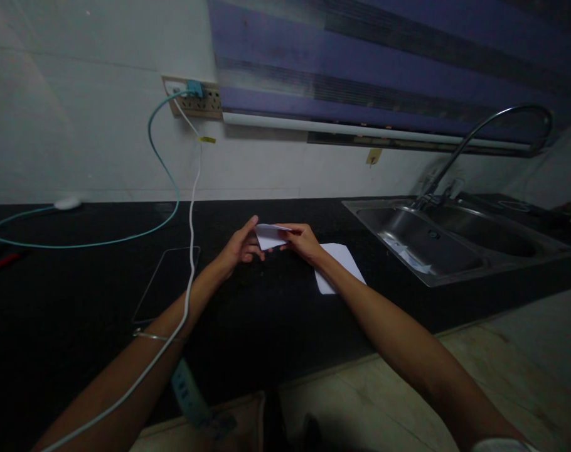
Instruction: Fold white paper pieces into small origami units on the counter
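Note:
Both my hands meet above the black counter [78, 301], pinching a small folded white paper [269, 236] between them. My left hand [241, 246] grips its left edge with thumb raised and fingers curled under. My right hand [303, 240] holds the right edge, fingers closed on it. Behind my right wrist, a second white sheet [341, 260] lies flat on the counter.
A dark phone [165, 282] lies on the counter left of my left arm, with a white cable [191, 220] running up to a wall socket [194, 98]. A teal cable [78, 242] loops at the left. A steel sink [455, 242] with a curved faucet sits at the right.

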### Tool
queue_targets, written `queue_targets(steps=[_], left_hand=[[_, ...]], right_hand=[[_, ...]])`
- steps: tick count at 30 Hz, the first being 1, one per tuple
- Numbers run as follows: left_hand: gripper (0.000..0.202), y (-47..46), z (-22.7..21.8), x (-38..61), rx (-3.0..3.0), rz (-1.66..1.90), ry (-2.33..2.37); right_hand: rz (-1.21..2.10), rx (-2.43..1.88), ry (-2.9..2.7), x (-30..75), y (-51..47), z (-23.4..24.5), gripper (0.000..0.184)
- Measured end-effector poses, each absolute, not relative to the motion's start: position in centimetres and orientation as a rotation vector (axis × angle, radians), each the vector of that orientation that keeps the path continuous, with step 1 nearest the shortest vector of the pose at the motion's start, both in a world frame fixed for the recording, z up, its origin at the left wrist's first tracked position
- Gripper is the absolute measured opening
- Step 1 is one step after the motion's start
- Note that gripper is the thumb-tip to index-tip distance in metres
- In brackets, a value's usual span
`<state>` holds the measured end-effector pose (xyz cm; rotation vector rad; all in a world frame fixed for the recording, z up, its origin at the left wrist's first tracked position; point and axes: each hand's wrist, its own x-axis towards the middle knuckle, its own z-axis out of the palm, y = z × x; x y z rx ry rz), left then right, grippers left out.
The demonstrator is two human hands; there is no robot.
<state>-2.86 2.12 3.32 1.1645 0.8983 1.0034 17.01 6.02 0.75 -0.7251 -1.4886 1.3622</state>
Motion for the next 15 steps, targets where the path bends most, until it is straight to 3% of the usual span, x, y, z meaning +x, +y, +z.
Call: queue_targets(steps=[15], left_hand=[[0.029, 1.34, 4.04, -2.92, 1.254, 1.369, 0.989]], right_hand=[[1.322, -0.801, -1.426, 16.96, 6.34, 0.52, 0.021]])
